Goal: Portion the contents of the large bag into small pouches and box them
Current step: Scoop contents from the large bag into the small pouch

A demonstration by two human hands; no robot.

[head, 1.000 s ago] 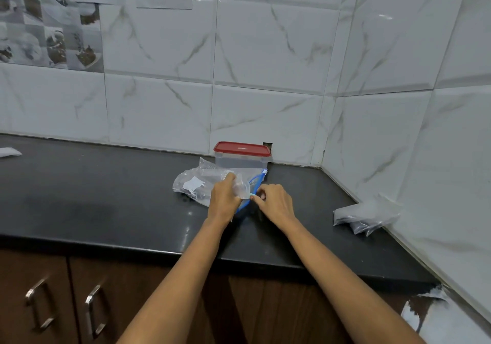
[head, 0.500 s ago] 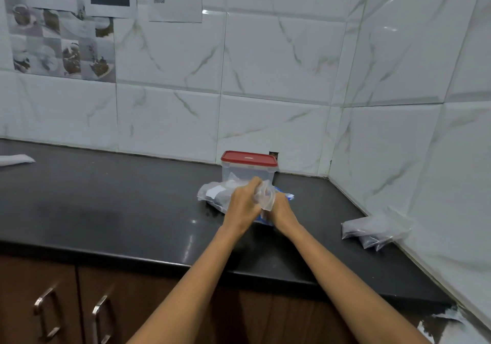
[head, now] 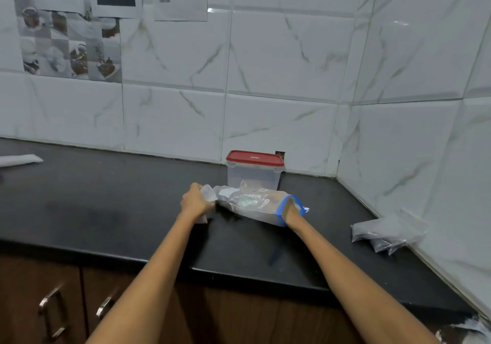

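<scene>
- Spanning the view, dark surface (head: 106,210) meets white marble-look tiles at the back and right.
- Large clear bag (head: 252,204), blue zip mouth toward the right, lies mid-surface just before a red-lidded box (head: 253,172).
- Small pouches (head: 385,234) are heaped well apart by the right wall.
- Left hand (head: 195,202) grips the bag's bunched closed end.
- Right hand (head: 288,208) is inside the bag's mouth; finger pose cannot be told.
</scene>
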